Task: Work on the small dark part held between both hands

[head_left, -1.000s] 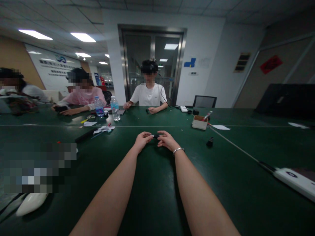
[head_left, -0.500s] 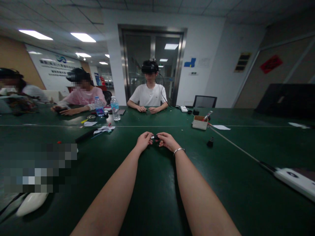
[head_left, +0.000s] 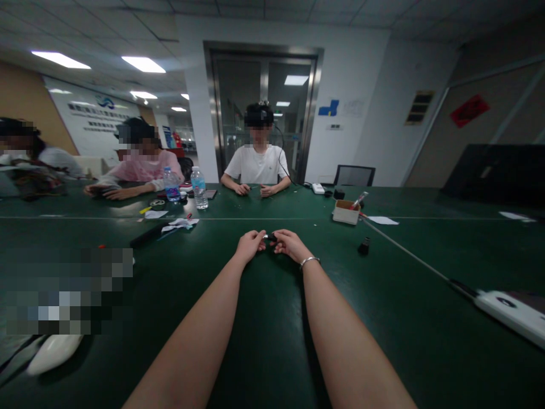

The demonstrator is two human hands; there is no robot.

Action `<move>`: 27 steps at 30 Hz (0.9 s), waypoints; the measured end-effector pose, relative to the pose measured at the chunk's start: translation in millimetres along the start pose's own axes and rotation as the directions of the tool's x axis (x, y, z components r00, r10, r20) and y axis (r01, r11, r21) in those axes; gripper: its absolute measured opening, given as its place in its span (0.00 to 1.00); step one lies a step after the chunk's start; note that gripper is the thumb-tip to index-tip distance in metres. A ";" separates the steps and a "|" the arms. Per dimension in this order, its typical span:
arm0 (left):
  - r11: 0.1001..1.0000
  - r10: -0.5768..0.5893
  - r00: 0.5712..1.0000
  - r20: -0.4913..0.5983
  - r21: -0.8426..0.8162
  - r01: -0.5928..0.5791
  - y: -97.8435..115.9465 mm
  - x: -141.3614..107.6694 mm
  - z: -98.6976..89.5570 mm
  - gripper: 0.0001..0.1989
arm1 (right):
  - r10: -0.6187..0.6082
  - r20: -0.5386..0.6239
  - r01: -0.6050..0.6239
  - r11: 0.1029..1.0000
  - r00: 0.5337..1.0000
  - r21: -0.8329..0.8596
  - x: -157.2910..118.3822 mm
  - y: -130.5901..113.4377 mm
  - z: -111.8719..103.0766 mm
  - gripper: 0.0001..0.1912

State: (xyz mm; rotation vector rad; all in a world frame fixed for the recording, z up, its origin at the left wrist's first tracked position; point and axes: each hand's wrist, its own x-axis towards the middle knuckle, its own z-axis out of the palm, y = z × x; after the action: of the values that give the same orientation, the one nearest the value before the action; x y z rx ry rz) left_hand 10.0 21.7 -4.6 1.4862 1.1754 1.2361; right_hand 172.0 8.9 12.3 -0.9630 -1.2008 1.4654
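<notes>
A small black-and-silver piece (head_left: 269,237) is held between my two hands above the green table (head_left: 272,318). My left hand (head_left: 249,247) pinches its silver end with closed fingertips. At the dark end, my right hand (head_left: 291,245) grips it between thumb and fingers, a silver bracelet on that wrist. The fingers cover much of the piece, and its exact kind is too small to make out. To the right of my hands, a small black object (head_left: 364,246), shaped like a binder clip, stands on the table.
Across the table sits a person in a white shirt (head_left: 260,165), with others at the left. Two water bottles (head_left: 199,188) stand left of centre. A small open box (head_left: 346,213) is at right, near a cable (head_left: 409,254) and a white power strip (head_left: 511,315).
My hands stay almost in place, with a slight shift of the fingertips and the piece between them. Across the table, the hands of the person in white have moved slightly apart.
</notes>
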 end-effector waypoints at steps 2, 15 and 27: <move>1.000 -0.014 1.000 -0.022 -0.001 0.014 0.8 -0.6 1.4 0.19 | 0.003 -0.007 -0.003 1.000 1.000 -0.007 0.6 0.5 0.4 0.03; 0.981 0.057 0.998 -0.006 -0.188 -0.057 1.2 -2.3 -4.5 0.15 | 0.000 -0.022 0.000 0.999 1.000 -0.034 1.4 1.6 0.6 0.04; 0.982 0.035 0.999 0.032 -0.185 -0.028 6.0 -4.4 -3.3 0.13 | -0.007 -0.025 0.007 1.000 1.000 -0.027 2.4 2.6 -0.5 0.06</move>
State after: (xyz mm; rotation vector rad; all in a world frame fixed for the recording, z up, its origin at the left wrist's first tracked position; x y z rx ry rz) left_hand 7.3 16.4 0.9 1.3872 0.9890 1.2987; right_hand 171.5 11.3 9.6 -0.9912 -1.2071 1.4313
